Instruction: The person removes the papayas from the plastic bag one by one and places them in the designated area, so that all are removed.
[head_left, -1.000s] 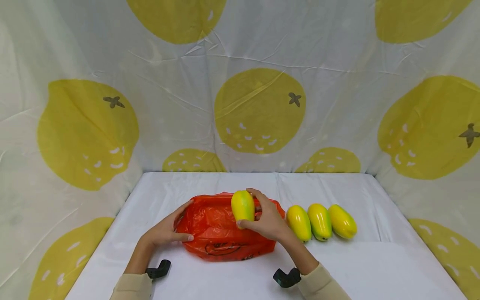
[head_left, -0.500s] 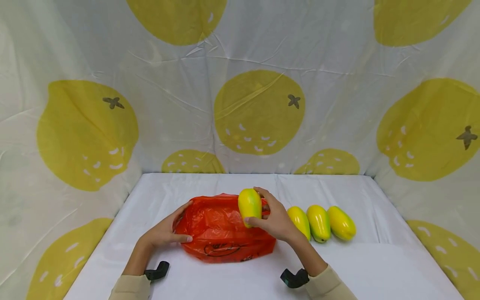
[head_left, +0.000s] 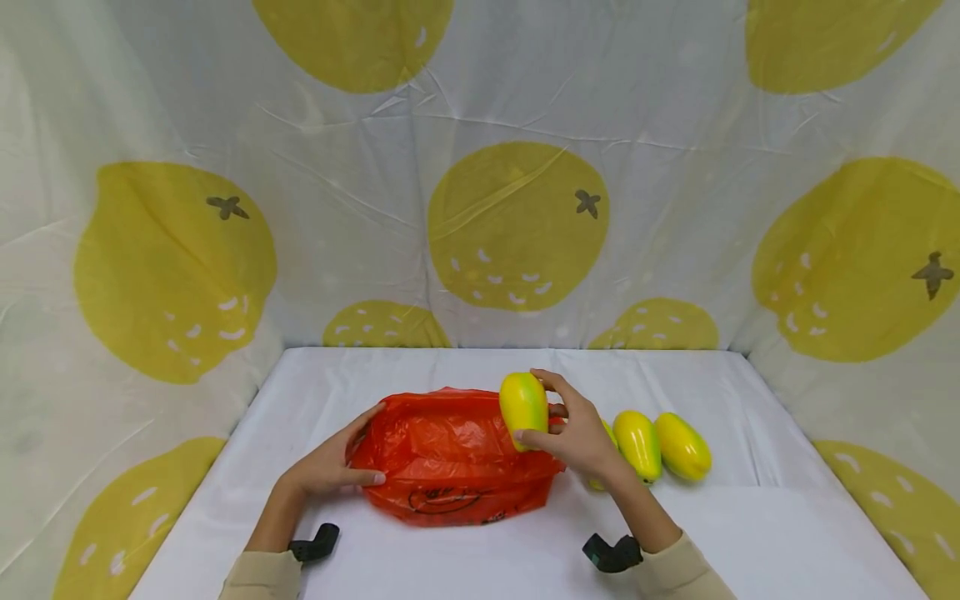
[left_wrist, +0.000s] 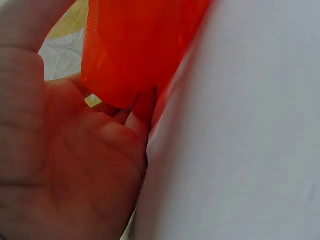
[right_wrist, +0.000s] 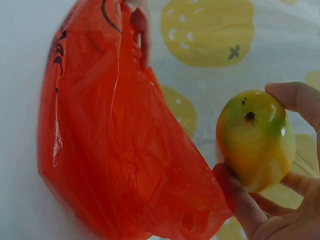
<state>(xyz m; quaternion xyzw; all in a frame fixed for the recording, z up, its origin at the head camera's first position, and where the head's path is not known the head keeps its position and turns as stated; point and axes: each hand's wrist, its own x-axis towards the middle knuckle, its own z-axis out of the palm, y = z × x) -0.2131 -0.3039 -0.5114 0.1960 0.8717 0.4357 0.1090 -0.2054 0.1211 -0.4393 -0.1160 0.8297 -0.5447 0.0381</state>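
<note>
My right hand (head_left: 576, 432) pinches a glossy yellow-green mango (head_left: 523, 410) between thumb and fingers, above the right end of a red plastic bag (head_left: 442, 492). In the right wrist view the mango (right_wrist: 255, 140) shows a dark stem spot and hangs beside the bag (right_wrist: 135, 165). At the bag's left end, my left hand (head_left: 330, 458) holds its side, fingers at the back rim and thumb at the front. The left wrist view shows the palm (left_wrist: 90, 150) against the red plastic (left_wrist: 135, 45), its fingertips mostly hidden.
Three more mangoes lie in a row to the right: one partly behind my right hand, a middle one (head_left: 637, 446) and an outer one (head_left: 684, 447). All stands on a white-covered table (head_left: 750, 533). A lemon-print cloth (head_left: 645, 108) encloses the back and sides.
My right hand has moved right with the mango, from over the bag's middle to its right end, now covering part of the nearest mango. The left hand has stayed in place.
</note>
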